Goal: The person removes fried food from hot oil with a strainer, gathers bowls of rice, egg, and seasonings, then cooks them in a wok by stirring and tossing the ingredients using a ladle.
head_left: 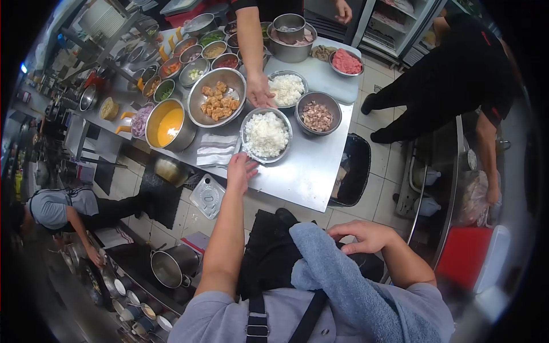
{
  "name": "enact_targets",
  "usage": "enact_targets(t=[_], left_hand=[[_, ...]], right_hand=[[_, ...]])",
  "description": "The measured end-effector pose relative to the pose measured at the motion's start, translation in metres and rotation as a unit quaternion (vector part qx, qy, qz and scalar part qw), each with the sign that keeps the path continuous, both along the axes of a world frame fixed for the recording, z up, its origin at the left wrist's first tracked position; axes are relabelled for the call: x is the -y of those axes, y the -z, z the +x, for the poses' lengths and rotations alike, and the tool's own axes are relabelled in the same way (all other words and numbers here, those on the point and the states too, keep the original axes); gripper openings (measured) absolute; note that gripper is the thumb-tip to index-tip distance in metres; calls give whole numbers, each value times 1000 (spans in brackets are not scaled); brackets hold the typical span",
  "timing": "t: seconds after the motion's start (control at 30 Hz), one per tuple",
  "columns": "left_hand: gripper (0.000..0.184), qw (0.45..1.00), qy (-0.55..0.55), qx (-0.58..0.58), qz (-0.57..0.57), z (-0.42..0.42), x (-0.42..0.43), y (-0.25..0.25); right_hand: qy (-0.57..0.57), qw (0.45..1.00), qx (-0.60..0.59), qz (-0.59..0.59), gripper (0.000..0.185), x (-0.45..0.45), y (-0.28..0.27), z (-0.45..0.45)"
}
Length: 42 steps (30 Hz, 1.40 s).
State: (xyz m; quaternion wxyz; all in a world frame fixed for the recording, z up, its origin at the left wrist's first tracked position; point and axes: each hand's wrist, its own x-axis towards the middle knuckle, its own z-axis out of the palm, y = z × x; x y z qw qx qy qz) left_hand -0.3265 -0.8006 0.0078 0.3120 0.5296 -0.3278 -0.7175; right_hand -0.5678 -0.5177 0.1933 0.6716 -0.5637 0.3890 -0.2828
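Note:
My left hand [240, 171] reaches to the near edge of a metal bowl of white rice [266, 135], fingers spread and fingertips at or against its rim. It grips nothing that I can see. At the bowl's far rim is a co-worker's hand [261, 91], palm partly turned up. My right hand [366, 235] hangs by my body with thumb and fingers apart, holding nothing, close to a blue-grey towel [337, 263] draped over my shoulder. Left of the rice lies a folded striped cloth [218, 150]. A bowl of chopped meat [318, 114] sits to its right.
Along the steel table [303, 183] stand a second rice bowl [287, 90], a bowl of orange chicken-like pieces [217, 103], a pot of orange-yellow liquid [170, 126] and several ingredient bowls. A black bin [355, 171] adjoins the table's right edge. Other people work at both sides.

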Motion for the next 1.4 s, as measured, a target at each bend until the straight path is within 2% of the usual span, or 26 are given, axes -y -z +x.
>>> enact_targets(t=[0.2, 0.27, 0.3, 0.43, 0.5, 0.57, 0.67, 0.77, 0.87, 1.03, 1.27, 1.37, 1.4], left_hand=[[32, 998, 38, -24, 33, -2, 21, 8], [35, 999, -42, -9, 27, -6, 6, 11], [40, 999, -42, -13, 29, -8, -8, 15], [45, 981, 117, -116, 106, -43, -76, 12], [43, 982, 97, -137, 91, -72, -77, 18], [43, 983, 76, -147, 78, -90, -67, 25], [37, 989, 25, -136, 58, -95, -55, 23], [25, 987, -94, -119, 46, -83, -50, 13], [28, 980, -179, -66, 53, -69, -38, -3], [28, 987, -154, -19, 53, -70, -35, -9], [28, 992, -112, -58, 9, -56, -1, -2], [24, 991, -91, 78, -57, -22, -1, 7], [19, 990, -100, 79, -55, -3, -10, 6]], right_hand=[[1, 1000, -21, -7, 58, -1, -11, -2], [13, 1000, -15, -11, 59, -2, -11, -3], [24, 1000, -6, -13, 59, -1, -11, -5], [23, 1000, -14, 8, 59, 5, -5, -6], [-24, 996, -81, 5, 60, 11, -5, -6], [-37, 995, -93, 8, 60, 16, -8, -6], [-41, 993, -108, 4, 59, 20, -11, -10], [-23, 993, -114, 2, 59, 17, -10, -15], [-1, 994, -107, 23, 58, 9, -10, -16], [27, 996, -69, 52, 58, 6, 3, -17], [-49, 991, -125, 9, 57, 31, 1, -12], [-109, 983, -149, -17, 56, 60, 1, 3], [-140, 976, -162, -28, 55, 72, 0, 11]])
